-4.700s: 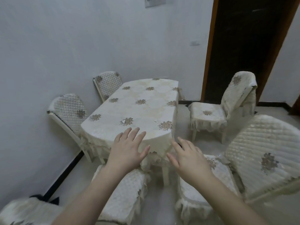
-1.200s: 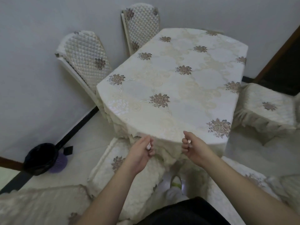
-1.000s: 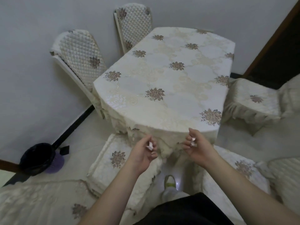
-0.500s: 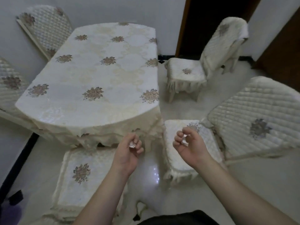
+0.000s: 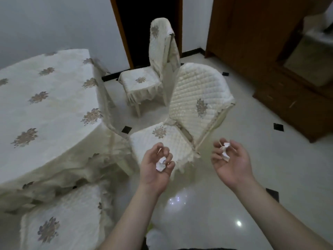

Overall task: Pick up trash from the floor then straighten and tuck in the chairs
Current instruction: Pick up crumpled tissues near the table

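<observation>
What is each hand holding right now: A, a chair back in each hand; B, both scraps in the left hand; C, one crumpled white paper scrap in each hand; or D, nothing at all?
C: the left hand holds a crumpled paper scrap in its curled fingers, and the right hand holds another paper scrap; neither touches a chair.

Open floor (image 5: 243,177) lies right of the near chair (image 5: 180,127); the table (image 5: 45,114) blocks the left.
</observation>
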The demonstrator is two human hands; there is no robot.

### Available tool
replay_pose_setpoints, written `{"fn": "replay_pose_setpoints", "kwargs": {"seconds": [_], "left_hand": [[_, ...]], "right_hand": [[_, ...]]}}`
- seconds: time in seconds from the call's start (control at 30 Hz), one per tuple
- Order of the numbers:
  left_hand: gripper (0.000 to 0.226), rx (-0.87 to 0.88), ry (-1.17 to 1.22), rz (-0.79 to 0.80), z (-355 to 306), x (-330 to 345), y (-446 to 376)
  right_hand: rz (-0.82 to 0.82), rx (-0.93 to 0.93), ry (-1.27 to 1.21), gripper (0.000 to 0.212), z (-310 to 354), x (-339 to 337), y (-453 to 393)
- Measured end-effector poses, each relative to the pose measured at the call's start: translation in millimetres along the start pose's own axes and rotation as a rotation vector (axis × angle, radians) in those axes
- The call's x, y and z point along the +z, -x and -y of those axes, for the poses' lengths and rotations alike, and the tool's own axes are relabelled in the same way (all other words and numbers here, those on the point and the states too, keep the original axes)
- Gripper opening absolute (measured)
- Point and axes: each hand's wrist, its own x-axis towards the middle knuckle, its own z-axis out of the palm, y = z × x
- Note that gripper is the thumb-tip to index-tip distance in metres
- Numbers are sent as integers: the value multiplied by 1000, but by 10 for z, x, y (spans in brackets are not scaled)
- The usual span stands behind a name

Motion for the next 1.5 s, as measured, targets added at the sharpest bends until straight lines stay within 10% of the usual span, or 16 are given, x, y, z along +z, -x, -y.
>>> {"fn": "replay_pose_setpoints", "kwargs": {"seconds": [0.33, 0.87, 1.13, 1.33, 1.5], "left_hand": [[12, -251, -111, 7, 1171, 937, -231], [18, -355, -174, 57, 1460, 1652, -2065], [15, -412, -243, 120, 1623, 2181, -2927], [20, -436, -268, 127, 1941, 2624, -3574], [18, -397, -285, 108, 2293, 3095, -4164]], "right_hand": [[-278, -248, -47, 14, 987, -674, 520], [-375, -197, 43, 46, 2121, -935, -698], [-417, -320, 21, 2, 2728, -857, -1226], [-353, -335, -66, 53, 3363, -968, -1725], [-415, -297, -68, 4, 4085, -1112, -2228]]}}
